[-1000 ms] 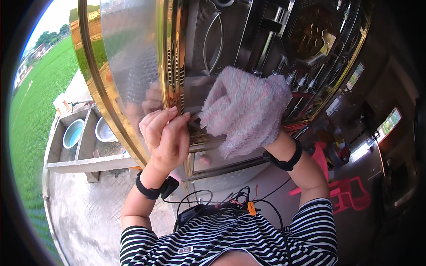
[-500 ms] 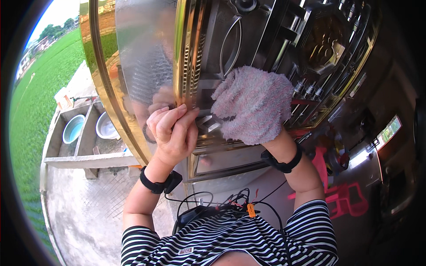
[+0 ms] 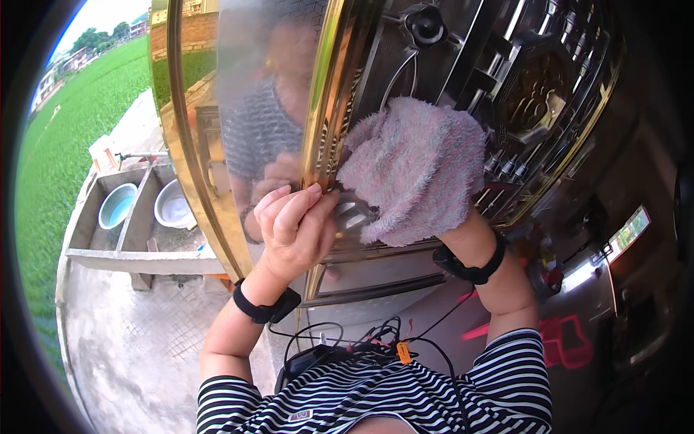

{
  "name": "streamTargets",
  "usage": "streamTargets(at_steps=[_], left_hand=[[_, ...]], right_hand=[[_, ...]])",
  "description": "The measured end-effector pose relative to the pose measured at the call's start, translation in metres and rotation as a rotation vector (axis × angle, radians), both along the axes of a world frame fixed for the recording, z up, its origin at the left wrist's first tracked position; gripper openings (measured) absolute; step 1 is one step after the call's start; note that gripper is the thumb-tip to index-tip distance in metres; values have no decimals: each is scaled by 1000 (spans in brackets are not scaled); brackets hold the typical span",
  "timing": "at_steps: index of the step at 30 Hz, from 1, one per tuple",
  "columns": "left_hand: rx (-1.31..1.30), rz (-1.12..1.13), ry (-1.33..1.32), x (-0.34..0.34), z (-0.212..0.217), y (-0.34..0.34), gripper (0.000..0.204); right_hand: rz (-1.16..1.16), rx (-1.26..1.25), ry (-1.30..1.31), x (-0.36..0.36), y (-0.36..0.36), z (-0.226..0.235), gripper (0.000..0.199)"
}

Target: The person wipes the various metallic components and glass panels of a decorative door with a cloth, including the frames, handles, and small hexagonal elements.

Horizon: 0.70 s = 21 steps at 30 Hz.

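A shiny steel door (image 3: 463, 87) with gold trim (image 3: 325, 94) and embossed panels fills the upper view. My right hand is hidden under a pink fluffy cloth (image 3: 419, 166) and presses it flat against the door's dark embossed panel; only the wrist with its black band (image 3: 471, 266) shows. My left hand (image 3: 293, 228) rests with curled fingers on the edge of the gold strip, right beside the cloth. It wears a black wristband too. The polished steel panel (image 3: 260, 123) to the left mirrors me.
Down on the left is a concrete yard (image 3: 123, 340) with a low concrete wash trough holding two round basins (image 3: 116, 206) (image 3: 173, 206). A green field (image 3: 79, 123) lies beyond. Red shapes (image 3: 571, 340) reflect in the steel at lower right. Cables hang over my striped shirt.
The cloth under my right hand has slid upward and a little to the right on the door. My left hand has shifted slightly right along the gold strip. The view has drawn closer.
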<state>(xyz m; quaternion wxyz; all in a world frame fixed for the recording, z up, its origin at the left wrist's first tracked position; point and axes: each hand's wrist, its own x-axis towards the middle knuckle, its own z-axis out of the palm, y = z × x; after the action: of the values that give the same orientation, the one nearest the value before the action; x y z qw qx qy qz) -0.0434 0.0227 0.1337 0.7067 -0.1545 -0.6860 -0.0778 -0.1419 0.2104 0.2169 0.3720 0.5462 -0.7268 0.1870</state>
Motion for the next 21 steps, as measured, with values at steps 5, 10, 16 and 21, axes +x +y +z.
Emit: streamTargets(at_steps=[5,10,16,21], left_hand=[[-7,-15,-6,0,-1,0,36],[-10,-7,-4,-1,-3,0,36],[-15,-79,31,-6,7,9,35],[7,-72,18,1,-5,-3,35]], right_hand=[[-29,99,-73,20,8,29,46],[10,99,-116,34,7,85,48],[-190,189,153,24,9,65,50],[-431,529,89,83,-27,78,52]])
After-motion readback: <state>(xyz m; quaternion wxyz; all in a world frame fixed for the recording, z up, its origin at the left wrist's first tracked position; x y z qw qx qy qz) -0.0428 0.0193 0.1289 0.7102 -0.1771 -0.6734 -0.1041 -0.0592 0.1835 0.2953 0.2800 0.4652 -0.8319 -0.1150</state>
